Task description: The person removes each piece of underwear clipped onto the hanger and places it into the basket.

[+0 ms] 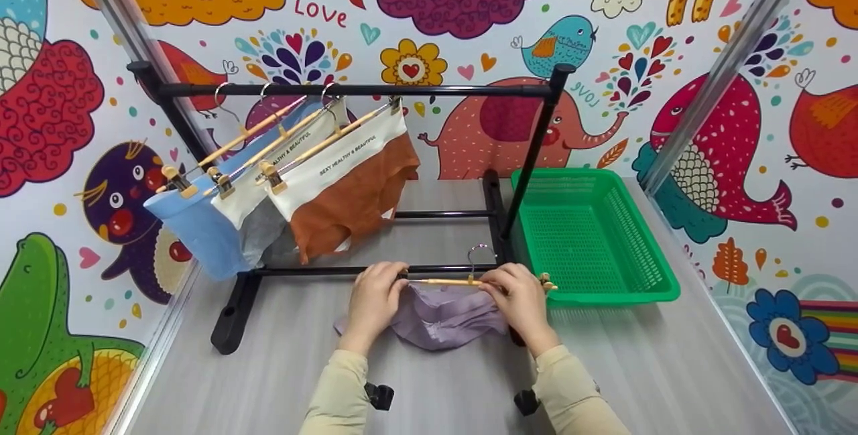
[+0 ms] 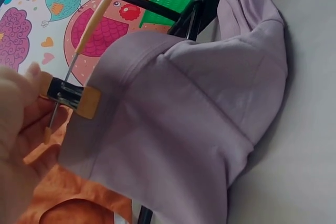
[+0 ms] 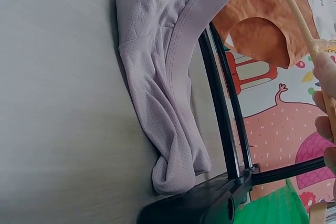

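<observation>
While three garments (image 1: 352, 194) hang at upper left, we see the left hand (image 1: 375, 297) pinching a clip (image 2: 89, 102) on the purple one (image 1: 446, 321), lower centre; the right hand (image 1: 517, 293) grips the hanger (image 1: 442, 281), whose other clip (image 1: 547, 282) is not yet fastened.

Rack (image 1: 456, 90): stood before me on the worktop (image 1: 442, 388).
Three garments (image 1: 348, 183): hung from its left half.
Basket (image 1: 613, 299): sat right of it.
Fourth garment (image 1: 442, 318): was nearest me.

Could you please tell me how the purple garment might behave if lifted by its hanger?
The purple garment will probably hang limp, given its soft folds. Its thin-looking cloth suggests little weight. It may droop at one end, since only one clip pinches its waistband.
</observation>
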Demonstrator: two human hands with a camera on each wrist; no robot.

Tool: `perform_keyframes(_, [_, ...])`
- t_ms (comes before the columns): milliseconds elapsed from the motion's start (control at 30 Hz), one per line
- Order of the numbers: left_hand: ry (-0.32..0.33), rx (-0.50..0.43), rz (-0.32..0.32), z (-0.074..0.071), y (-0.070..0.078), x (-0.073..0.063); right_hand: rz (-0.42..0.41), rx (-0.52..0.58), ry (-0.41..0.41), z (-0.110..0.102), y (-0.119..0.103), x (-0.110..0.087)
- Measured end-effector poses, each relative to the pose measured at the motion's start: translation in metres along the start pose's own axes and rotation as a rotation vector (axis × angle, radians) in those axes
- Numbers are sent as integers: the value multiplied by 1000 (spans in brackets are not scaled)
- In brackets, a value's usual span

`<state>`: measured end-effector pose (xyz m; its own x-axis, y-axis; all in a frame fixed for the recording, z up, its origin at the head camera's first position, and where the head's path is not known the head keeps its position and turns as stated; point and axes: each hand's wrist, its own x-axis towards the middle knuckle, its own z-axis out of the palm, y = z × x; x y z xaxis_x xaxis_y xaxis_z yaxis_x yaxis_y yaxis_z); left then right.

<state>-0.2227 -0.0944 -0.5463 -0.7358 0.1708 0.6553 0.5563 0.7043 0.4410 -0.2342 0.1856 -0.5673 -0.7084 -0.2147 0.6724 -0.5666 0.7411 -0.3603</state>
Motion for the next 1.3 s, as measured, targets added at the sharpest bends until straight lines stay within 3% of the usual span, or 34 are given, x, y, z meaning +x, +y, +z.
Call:
perform_keyframes(367, [84, 35, -5, 8, 3, 7, -14, 15, 24, 0, 4, 4])
perform_keyframes(767, [232, 55, 78, 10, 8, 18, -17, 31, 54, -3, 3, 13])
perform_keyframes(1067, [258, 35, 114, 11, 4, 16, -36, 34, 57, -3, 3, 12])
perform_keyframes(1300, [208, 11, 113, 10, 1, 13, -62, 42, 73, -2, 5, 12])
